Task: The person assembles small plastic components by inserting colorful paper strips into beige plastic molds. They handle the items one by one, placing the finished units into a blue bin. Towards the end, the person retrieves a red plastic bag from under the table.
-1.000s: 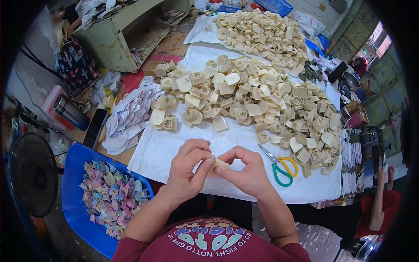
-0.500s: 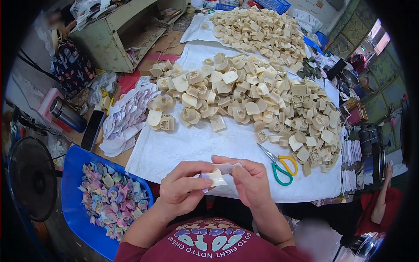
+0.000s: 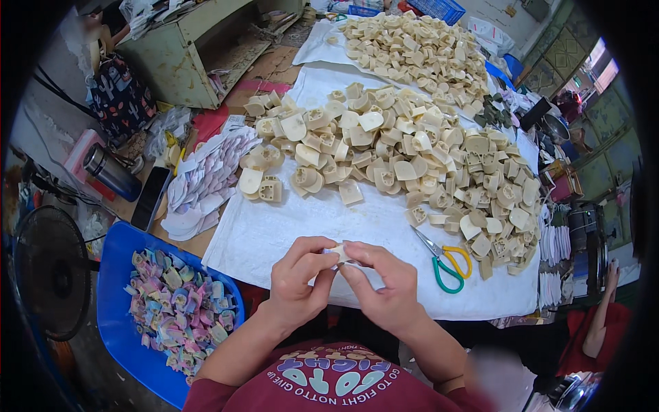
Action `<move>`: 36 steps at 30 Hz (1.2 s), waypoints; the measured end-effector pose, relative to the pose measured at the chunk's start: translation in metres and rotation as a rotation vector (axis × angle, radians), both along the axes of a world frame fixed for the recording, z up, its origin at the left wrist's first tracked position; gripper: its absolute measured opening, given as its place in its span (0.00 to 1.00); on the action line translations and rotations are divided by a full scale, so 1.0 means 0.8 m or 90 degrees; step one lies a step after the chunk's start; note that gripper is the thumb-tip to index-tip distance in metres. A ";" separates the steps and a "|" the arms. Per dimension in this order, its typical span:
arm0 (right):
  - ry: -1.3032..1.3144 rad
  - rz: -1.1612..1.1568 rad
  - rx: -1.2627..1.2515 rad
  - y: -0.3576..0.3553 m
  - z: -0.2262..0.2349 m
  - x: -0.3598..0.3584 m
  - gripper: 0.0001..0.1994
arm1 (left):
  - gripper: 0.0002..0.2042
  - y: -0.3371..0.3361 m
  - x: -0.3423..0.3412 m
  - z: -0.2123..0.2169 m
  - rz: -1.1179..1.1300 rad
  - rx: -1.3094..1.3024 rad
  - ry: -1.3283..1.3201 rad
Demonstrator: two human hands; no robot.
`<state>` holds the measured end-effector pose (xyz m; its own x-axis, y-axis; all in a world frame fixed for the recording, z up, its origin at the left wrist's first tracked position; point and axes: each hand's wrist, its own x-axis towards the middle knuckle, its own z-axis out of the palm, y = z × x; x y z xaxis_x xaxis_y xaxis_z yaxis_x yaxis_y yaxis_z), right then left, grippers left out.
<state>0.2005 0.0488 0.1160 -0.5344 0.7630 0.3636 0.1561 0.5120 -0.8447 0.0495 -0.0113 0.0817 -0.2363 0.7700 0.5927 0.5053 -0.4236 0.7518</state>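
Just over the front edge of the white cloth, my two hands meet around a small cream shoe heel [image 3: 339, 252]. My left hand [image 3: 300, 280] pinches it from the left with thumb and bent fingers. From the other side, the thumb and fingers of my right hand [image 3: 382, 280] press on it. My fingers cover most of the piece, and the pale covering on it hardly shows. Beyond them lies a big heap of bare cream heels [image 3: 371, 144]. Scissors [image 3: 445, 263] with one green and one yellow handle rest to the right of my hands.
On the left, a blue basin [image 3: 113, 302] holds many pastel-covered heels. Beside the cloth [image 3: 274, 233] lie a stack of pale cut pieces [image 3: 209, 175], a phone [image 3: 151, 199] and a steel flask [image 3: 110, 172]. A fan [image 3: 51, 271] stands far left; another person's arm [image 3: 604, 302] shows at right.
My hands have come closer together and now both press on the heel. The pale covering strip, stretched between them before, is now mostly hidden by my fingers.
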 end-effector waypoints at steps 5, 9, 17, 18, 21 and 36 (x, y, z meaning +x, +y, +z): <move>0.107 0.071 -0.080 0.015 -0.022 0.008 0.08 | 0.12 0.004 0.009 0.004 -0.013 0.035 -0.048; 0.178 0.070 -0.136 0.014 -0.026 -0.005 0.07 | 0.09 0.006 0.023 0.000 -0.024 -0.055 -0.255; 0.083 0.021 -0.064 0.031 -0.028 0.000 0.04 | 0.08 0.007 0.016 0.006 -0.174 -0.297 -0.674; 0.046 -0.022 0.053 0.033 -0.030 -0.001 0.04 | 0.08 0.008 0.018 0.002 -0.160 -0.264 -0.626; 0.083 0.018 -0.087 0.050 -0.048 0.001 0.05 | 0.07 0.010 0.022 0.002 -0.139 -0.225 -0.462; 0.127 0.016 0.068 0.009 -0.035 -0.002 0.21 | 0.27 0.013 0.018 0.015 -0.315 -0.309 -0.993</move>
<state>0.1987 0.0561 0.0881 -0.4618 0.7016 0.5427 -0.0229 0.6022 -0.7980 0.0640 -0.0010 0.0939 -0.0224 0.9693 -0.2450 -0.8789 0.0977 0.4670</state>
